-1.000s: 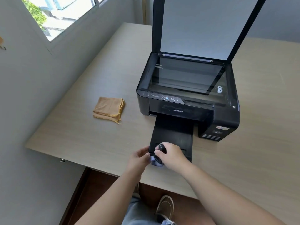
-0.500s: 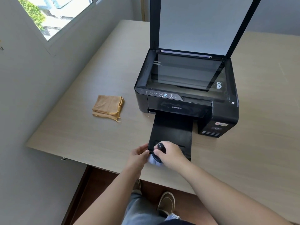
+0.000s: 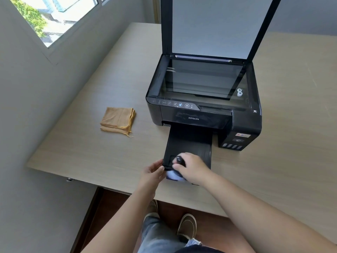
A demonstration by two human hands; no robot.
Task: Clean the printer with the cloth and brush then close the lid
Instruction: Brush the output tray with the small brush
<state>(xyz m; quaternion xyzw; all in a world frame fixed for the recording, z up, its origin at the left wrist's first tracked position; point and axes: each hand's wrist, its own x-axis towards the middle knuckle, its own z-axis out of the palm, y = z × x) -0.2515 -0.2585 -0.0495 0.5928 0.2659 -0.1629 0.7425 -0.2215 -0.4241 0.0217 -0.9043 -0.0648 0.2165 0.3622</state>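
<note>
Near the worktop's (image 3: 91, 154) front edge, the right hand (image 3: 193, 168) curls closed around the brush (image 3: 179, 159) over the output tray (image 3: 189, 143); left hand (image 3: 152, 173) fingers pinch the tray's corner.

Black printer (image 3: 204, 110), lid (image 3: 215, 26) raised upright; folded orange cloth (image 3: 117, 120) lies left; black brush (image 3: 179, 159) over its tray.

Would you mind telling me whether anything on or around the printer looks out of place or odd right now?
One thing: two small white rings lie on the scanner glass near its right edge, under the raised lid; they would be trapped if it closed. The folded cloth lies neatly on the table.
</note>
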